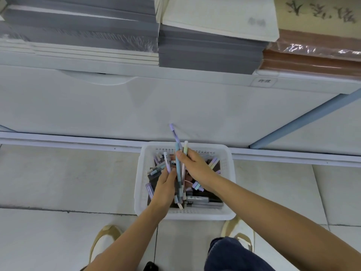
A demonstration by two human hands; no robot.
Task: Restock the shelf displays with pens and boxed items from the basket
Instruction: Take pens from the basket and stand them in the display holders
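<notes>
A white plastic basket (pixel 227 169) stands on the tiled floor against the shelf base, filled with several pastel pens and dark boxed items (pixel 213 199). My right hand (pixel 197 166) grips a bunch of pens (pixel 178 163) upright above the basket, their purple, blue and green ends pointing up. My left hand (pixel 165 187) is over the left half of the basket and holds a lilac pen (pixel 167 162) while touching the lower part of the bunch.
A white shelf unit (pixel 175 106) rises right behind the basket. Stacks of grey pads (pixel 207 53), a white pad and brown wrapped packs (pixel 312 59) lie on its top ledge. My shoes stand just before the basket.
</notes>
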